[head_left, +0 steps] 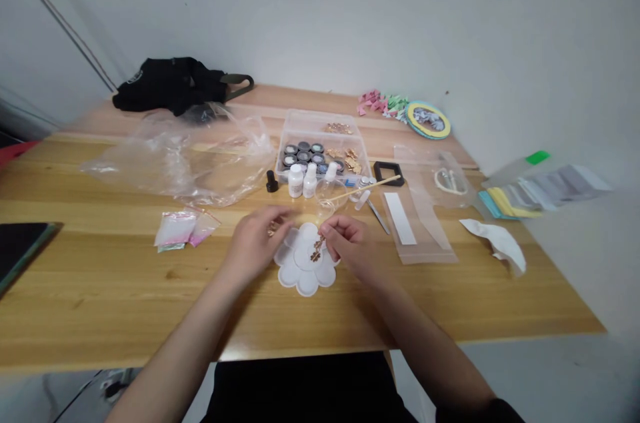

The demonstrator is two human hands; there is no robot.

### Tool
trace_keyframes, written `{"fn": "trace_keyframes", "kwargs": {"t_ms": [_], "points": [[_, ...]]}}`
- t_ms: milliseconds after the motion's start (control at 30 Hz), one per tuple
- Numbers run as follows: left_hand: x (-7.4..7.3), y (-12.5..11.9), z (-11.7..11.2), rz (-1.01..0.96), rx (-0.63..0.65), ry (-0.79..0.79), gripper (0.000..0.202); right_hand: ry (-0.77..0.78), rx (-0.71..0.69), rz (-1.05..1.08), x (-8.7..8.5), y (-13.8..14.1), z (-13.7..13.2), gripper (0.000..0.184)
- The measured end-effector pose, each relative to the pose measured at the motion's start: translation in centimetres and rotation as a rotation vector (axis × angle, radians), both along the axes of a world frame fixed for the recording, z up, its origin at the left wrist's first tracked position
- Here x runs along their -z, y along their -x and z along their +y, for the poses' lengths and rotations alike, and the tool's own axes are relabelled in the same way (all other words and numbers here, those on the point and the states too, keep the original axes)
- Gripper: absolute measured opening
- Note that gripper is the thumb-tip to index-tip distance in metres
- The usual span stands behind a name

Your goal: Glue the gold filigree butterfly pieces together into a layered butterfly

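Observation:
My left hand (255, 241) and my right hand (346, 243) are held close together above a white flower-shaped mixing palette (307, 282). The fingers of my right hand pinch a small copper-coloured charm (317, 250), which hangs down over the palette. A small gold-coloured piece (273, 230) shows at the fingertips of my left hand, partly hidden by them. Neither hand appears to touch the palette. Just beyond the hands stand two white plastic bottles (302, 180) and a clear round glass vessel (330, 196) with a wooden stick (365, 188) across it.
A clear plastic box (323, 143) holds several pots of powder and gold-coloured pieces. Tweezers (379, 216), a crumpled plastic bag (180, 160), a black bag (170, 84), a small black bottle (272, 182), glitter sachets (186, 228) and a tablet (20, 253) lie on the wooden table (100, 303).

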State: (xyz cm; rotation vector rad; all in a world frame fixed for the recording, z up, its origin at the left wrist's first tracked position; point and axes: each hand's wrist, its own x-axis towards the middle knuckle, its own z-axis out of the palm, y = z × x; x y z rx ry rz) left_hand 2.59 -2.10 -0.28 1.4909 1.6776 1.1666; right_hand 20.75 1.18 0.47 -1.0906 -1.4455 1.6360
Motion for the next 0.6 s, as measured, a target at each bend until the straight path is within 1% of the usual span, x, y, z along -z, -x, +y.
{"fn": "trace_keyframes", "kwargs": {"t_ms": [33, 67, 100, 167, 233, 300, 333, 367, 400, 433, 467, 533, 600], "points": [[0.2, 0.4, 0.3, 0.162, -0.070, -0.013, 0.016, 0.002, -0.007, -0.013, 0.0, 0.1, 0.0, 0.027], [0.5, 0.7, 0.5, 0.307, -0.104, 0.000, 0.018, 0.001, -0.015, -0.020, 0.0, 0.1, -0.1, 0.026], [0.7, 0.9, 0.7, 0.434, -0.122, 0.036, 0.021, -0.002, -0.021, -0.020, 0.0, 0.2, -0.2, 0.026], [1.0, 1.1, 1.0, 0.624, -0.114, 0.140, 0.025, -0.011, -0.024, -0.016, 0.0, 0.3, -0.3, 0.024], [1.2, 1.0, 1.1, 0.725, -0.108, 0.209, 0.025, -0.023, -0.013, -0.020, 0.0, 0.3, -0.4, 0.023], [1.2, 1.1, 1.1, 0.735, -0.106, 0.214, 0.026, -0.032, 0.001, -0.027, 0.0, 0.3, -0.4, 0.022], [1.2, 1.2, 1.1, 0.704, -0.111, 0.202, 0.026, -0.036, 0.006, -0.031, 0.0, 0.2, -0.4, 0.021], [1.1, 1.4, 1.1, 0.641, -0.120, 0.196, 0.025, -0.040, 0.011, -0.034, 0.0, 0.2, -0.4, 0.021], [0.9, 1.6, 1.2, 0.537, -0.137, 0.197, 0.023, -0.043, 0.012, -0.036, 0.0, 0.2, -0.4, 0.021], [0.7, 1.9, 1.2, 0.384, -0.158, 0.202, 0.021, -0.044, 0.011, -0.039, 0.0, 0.1, -0.4, 0.020], [0.5, 2.1, 1.3, 0.184, -0.179, 0.207, 0.019, -0.045, 0.010, -0.040, -0.1, 0.1, -0.4, 0.020], [-0.1, 2.4, 1.4, -0.304, -0.191, 0.221, 0.020, -0.046, 0.012, -0.040, 0.0, 0.1, -0.4, 0.021], [-0.8, 2.5, 1.5, -0.741, -0.143, 0.250, 0.016, -0.044, 0.013, -0.038, 0.0, 0.1, -0.4, 0.022]]}}
